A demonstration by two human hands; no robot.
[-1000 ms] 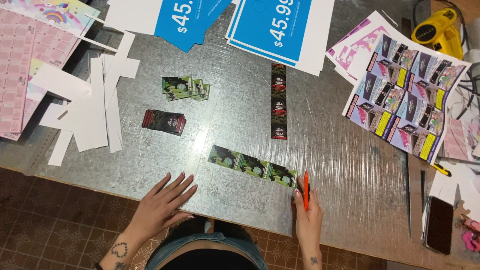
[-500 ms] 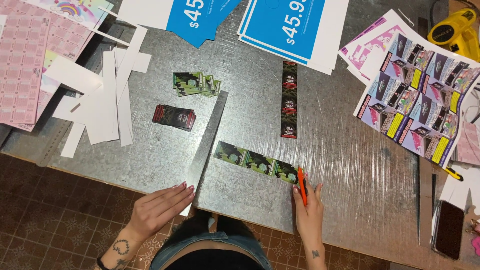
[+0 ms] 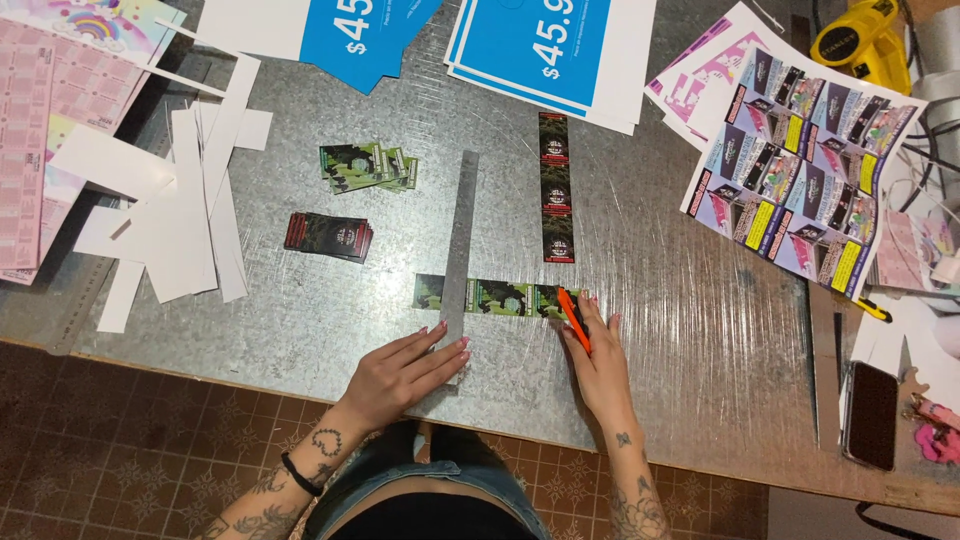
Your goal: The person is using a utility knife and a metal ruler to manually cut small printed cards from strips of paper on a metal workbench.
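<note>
The card strip point(image 3: 497, 297) runs nine-to-three under the twelve-to-six ruler point(image 3: 459, 245), pinned by the flat-open left hand point(image 3: 405, 372); the right hand point(image 3: 597, 355), at three o'clock, is clamped on an orange knife point(image 3: 574, 320).

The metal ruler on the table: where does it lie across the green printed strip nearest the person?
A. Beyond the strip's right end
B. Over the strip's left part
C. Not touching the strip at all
B: the metal ruler crosses the left part of the green printed strip, held down by the left hand.
</note>
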